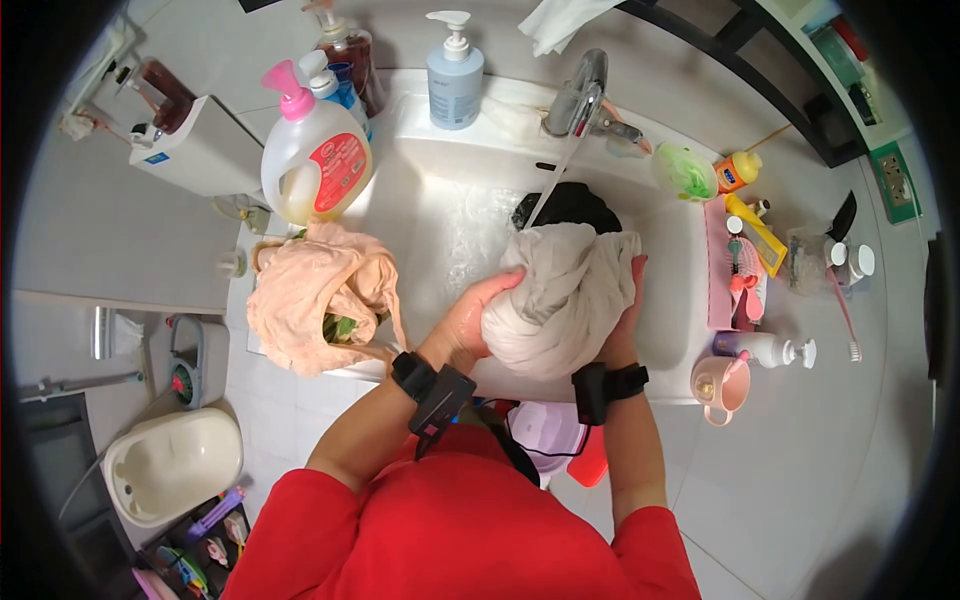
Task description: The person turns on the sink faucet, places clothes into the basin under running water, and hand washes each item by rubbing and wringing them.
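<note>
A bunched-up whitish-grey cloth (560, 295) is held over the white sink (660, 300). My left hand (470, 315) grips its left side, thumb lying on top. On the right side my right hand (626, 315) curls round it, most of its fingers hidden behind the fabric. Water runs from the faucet (585, 95) at the far edge of the bundle. Just behind it, a black cloth (575, 207) lies in the basin. Left of my left hand, a peach-coloured cloth (300, 290) sits heaped on the sink's edge, with something green showing through.
At the back left stand a large pink-pump bottle (315, 165) and a light blue pump bottle (456, 85). Along the right edge are a pink cup (722, 382), a purple-white pump bottle (760, 349), a yellow tube (757, 235) and a green bowl (685, 172).
</note>
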The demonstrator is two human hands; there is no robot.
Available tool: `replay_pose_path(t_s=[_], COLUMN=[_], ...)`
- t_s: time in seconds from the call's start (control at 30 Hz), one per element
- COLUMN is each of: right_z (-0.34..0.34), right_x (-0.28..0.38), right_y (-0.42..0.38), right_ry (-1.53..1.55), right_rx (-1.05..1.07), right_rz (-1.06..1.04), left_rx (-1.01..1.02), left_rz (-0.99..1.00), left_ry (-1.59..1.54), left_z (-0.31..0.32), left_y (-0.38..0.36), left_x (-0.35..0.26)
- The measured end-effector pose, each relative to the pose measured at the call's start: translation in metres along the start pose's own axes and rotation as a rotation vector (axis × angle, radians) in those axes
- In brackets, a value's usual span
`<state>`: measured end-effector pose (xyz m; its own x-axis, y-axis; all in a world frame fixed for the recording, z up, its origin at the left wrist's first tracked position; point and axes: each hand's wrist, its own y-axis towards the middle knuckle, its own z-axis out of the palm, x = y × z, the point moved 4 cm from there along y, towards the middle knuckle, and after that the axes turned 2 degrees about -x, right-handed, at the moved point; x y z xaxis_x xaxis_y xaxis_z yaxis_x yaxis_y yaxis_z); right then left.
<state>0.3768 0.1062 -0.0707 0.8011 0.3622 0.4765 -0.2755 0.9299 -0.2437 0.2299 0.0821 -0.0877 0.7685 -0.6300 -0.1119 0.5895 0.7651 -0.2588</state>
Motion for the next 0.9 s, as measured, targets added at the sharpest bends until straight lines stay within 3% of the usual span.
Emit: replay_pose_path(t_s=[0.03, 0.1, 0.17, 0.23, 0.27, 0.33, 0.47, 0.53, 0.57, 0.67, 0.73, 0.77, 0.87, 0.9], right_z=[-0.002, 0.008, 0.010, 0.016, 0.018, 0.031, 0.024, 0.013, 0.011, 0.022, 0.021, 0.024, 0.033, 0.042], right_x=[0.001, 0.014, 0.027, 0.032, 0.035, 0.039, 0.041, 0.031, 0.031, 0.029, 0.034, 0.035, 0.043, 0.045], right_y=[0.004, 0.005, 0.011, 0.018, 0.019, 0.020, 0.028, 0.031, 0.031, 0.029, 0.028, 0.028, 0.025, 0.021], right_ry=[0.032, -0.094, -0.225, -0.589, -0.587, -0.903, -0.973, -0.584, -0.582, -0.650, -0.675, -0.672, -0.573, -0.630], right_rx=[-0.090, -0.068, -0.036, 0.111, 0.110, 0.128, 0.190, 0.141, 0.144, 0.272, 0.051, 0.050, -0.093, -0.074], right_rz=[-0.091, -0.106, -0.117, -0.056, -0.053, 0.069, -0.024, 0.007, 0.012, 0.062, -0.014, -0.019, -0.202, -0.318], left_rx=[-0.018, -0.035, -0.192, -0.181, -0.167, -0.151, -0.104, -0.093, -0.080, -0.189, -0.269, -0.343, -0.234, -0.202], left_rz=[-0.048, -0.096, 0.079, 0.107, 0.126, 0.106, 0.006, -0.034, -0.075, 0.030, 0.078, 0.128, 0.240, 0.022], left_ry=[-0.027, -0.056, 0.247, 0.376, 0.506, 0.580, 0.739, 0.728, 0.720, 0.840, 0.722, 0.602, 0.360, 0.216], left_z=[0.000, 0.004, 0.007, 0.010, 0.012, 0.016, 0.019, 0.025, 0.026, 0.007, 0.009, 0.009, -0.010, 0.013], left_y=[0.000, 0.002, 0.007, 0.009, 0.009, 0.009, 0.012, 0.016, 0.017, 0.023, 0.019, 0.018, 0.008, -0.009], left_x=[0.001, 0.000, -0.011, -0.010, -0.010, -0.009, -0.015, -0.020, -0.021, -0.026, -0.027, -0.029, -0.025, -0.019])
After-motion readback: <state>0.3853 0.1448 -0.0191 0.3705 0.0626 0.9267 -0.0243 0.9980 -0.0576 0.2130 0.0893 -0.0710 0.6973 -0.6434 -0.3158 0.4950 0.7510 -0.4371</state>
